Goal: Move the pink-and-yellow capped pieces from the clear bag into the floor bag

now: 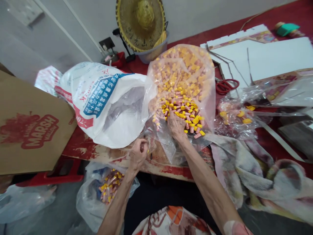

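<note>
My right hand (176, 125) digs, fingers spread, into the big clear plastic bag of yellow-capped pink tubes (182, 86) on the bench; my left hand (139, 153) pinches a small clear bag's mouth (149, 143). Most tubes remain unbagged, I'd judge.

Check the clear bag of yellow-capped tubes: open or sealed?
Open. The clear bag gapes at its near end, and the right hand rests on the yellow-capped tubes spilling out.

Single head cam, worn by the person, looks fwd & steeply down at the desk (156, 164) edge, close in; floor near, wall far. No 2nd view.
</note>
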Demonstrator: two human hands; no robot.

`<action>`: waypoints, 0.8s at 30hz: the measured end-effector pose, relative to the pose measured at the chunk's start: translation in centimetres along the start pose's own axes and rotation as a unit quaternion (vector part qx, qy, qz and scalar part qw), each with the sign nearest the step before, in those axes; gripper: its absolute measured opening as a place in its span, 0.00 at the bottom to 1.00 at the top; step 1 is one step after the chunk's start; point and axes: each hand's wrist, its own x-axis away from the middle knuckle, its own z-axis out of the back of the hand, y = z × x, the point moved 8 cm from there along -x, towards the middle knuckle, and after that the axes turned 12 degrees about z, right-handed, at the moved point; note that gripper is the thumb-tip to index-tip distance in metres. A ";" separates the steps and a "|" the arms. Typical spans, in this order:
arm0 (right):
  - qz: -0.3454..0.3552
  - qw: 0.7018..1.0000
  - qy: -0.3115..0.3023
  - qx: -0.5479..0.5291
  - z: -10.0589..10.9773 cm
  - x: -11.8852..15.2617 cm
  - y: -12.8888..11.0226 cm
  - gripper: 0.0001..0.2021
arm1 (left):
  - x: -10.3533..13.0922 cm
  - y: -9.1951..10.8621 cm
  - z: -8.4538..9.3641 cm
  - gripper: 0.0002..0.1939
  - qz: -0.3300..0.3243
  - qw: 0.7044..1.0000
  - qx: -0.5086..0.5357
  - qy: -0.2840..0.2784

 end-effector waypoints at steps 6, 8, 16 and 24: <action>0.010 1.000 -0.007 0.017 0.7 0.0 0.3 0.18 | -4.2 -0.7 0.6 0.14 0.055 0.986 -0.158 0.024; 0.043 0.999 0.013 0.006 0.8 0.5 0.1 0.17 | -4.8 -0.9 0.0 0.13 0.060 0.975 -0.214 -0.018; 0.116 0.993 0.037 -0.009 -0.1 1.6 -0.1 0.20 | -4.5 -1.8 -0.2 0.08 0.034 0.940 -0.318 -0.122; 0.104 0.970 0.156 -0.154 1.9 3.8 0.3 0.15 | -5.9 -1.7 -1.3 0.08 -0.008 0.960 -0.238 -0.146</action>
